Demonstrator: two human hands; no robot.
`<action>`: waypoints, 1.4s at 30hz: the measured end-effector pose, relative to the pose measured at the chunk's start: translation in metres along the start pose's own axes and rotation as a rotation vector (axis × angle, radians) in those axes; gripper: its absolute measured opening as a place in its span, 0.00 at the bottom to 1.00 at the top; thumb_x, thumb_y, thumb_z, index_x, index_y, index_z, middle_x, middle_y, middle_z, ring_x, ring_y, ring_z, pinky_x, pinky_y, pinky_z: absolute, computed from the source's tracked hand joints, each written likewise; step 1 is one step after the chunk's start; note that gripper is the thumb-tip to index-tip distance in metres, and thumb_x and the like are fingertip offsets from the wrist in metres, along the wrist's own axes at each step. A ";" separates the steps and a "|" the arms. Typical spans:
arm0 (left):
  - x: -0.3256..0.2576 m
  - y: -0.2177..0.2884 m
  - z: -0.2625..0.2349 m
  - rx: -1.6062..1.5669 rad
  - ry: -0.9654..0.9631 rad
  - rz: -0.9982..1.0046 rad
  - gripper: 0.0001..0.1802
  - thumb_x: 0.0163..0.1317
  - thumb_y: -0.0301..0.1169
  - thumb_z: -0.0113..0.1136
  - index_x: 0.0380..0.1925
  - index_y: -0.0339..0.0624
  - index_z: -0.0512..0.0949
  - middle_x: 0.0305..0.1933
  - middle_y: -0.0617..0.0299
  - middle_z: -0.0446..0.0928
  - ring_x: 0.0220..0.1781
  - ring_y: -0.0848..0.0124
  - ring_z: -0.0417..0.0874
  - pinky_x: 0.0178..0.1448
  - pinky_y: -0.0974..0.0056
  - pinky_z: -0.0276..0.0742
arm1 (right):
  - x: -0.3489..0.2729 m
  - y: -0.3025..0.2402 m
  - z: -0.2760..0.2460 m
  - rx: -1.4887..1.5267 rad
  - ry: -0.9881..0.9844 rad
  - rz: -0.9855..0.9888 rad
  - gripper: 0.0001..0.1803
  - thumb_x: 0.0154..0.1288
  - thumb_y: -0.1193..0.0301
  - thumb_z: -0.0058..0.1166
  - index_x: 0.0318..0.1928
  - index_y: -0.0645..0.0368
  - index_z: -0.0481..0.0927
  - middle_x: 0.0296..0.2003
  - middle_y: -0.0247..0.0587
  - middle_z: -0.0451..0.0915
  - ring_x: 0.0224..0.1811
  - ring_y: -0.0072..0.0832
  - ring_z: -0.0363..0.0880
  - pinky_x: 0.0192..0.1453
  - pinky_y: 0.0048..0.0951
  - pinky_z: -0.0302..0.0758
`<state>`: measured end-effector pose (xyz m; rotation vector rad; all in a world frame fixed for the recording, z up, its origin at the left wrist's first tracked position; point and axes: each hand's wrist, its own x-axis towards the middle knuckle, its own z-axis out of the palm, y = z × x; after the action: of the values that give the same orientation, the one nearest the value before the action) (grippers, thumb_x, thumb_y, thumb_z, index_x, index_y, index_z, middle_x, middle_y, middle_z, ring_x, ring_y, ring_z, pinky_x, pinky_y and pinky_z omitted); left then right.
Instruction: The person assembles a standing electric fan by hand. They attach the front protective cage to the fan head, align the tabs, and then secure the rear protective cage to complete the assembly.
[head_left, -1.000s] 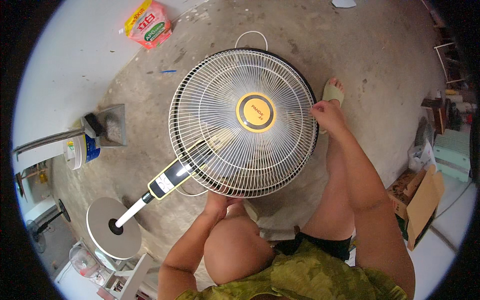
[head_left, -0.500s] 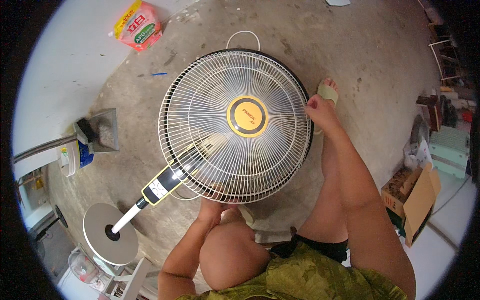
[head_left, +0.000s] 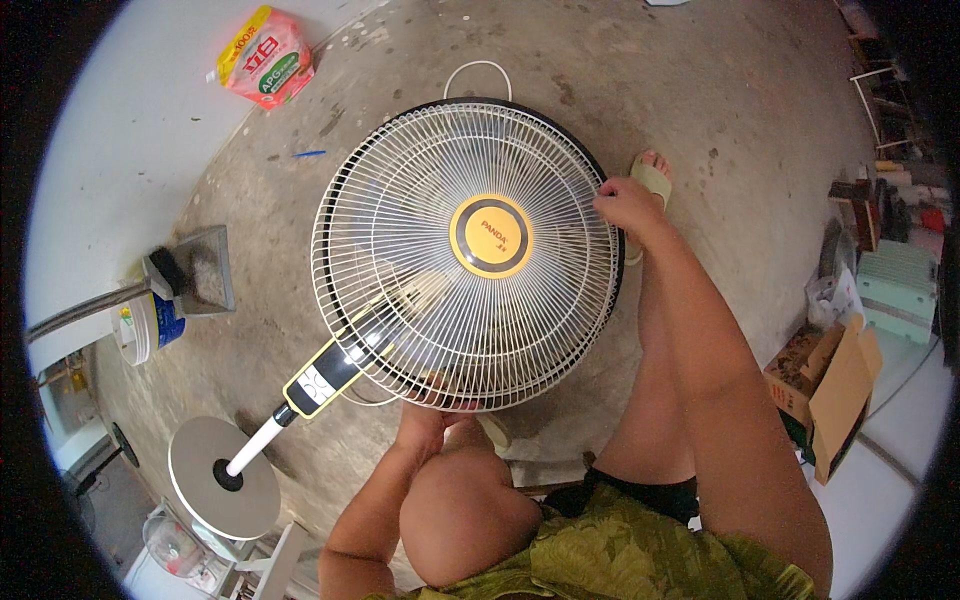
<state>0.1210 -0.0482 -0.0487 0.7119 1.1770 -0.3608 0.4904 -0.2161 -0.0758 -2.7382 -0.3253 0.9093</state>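
A floor fan with a round white wire grille (head_left: 440,170) fills the middle, tilted so its yellow centre badge (head_left: 492,236) faces up. From its head a black control panel with yellow-green edging (head_left: 325,378) and a white pole (head_left: 256,447) run down left to a round grey base (head_left: 195,470). My right hand (head_left: 630,207) is closed at the right rim, fingertips pinched against the grille edge. Below the near rim, my left hand (head_left: 425,425) grips the grille's edge; some of its fingers are hidden under the wires and show only faintly through them.
Near the white wall lie a pink detergent pouch (head_left: 265,60), a blue stick (head_left: 309,154), a grey dustpan (head_left: 205,272) and a white-and-blue bucket (head_left: 150,325). On the right stand an open cardboard box (head_left: 838,400) and a pale green crate (head_left: 898,285). My sandalled foot (head_left: 652,180) is beside the fan.
My right hand has shifted slightly up and inward along the right rim, its fingers now over the grille edge. My left hand stays at the near rim. The whole view has shifted a little.
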 end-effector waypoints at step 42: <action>-0.006 0.002 0.010 -0.153 0.115 0.108 0.18 0.67 0.36 0.52 0.52 0.39 0.69 0.42 0.54 0.78 0.36 0.64 0.84 0.30 0.61 0.85 | 0.002 0.007 0.025 0.229 0.427 -0.228 0.20 0.60 0.55 0.59 0.44 0.57 0.80 0.33 0.39 0.80 0.36 0.30 0.77 0.44 0.32 0.73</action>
<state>0.1272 -0.0539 -0.0404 0.6666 1.2544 -0.1393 0.4772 -0.2179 -0.0984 -2.5288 -0.4096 0.2725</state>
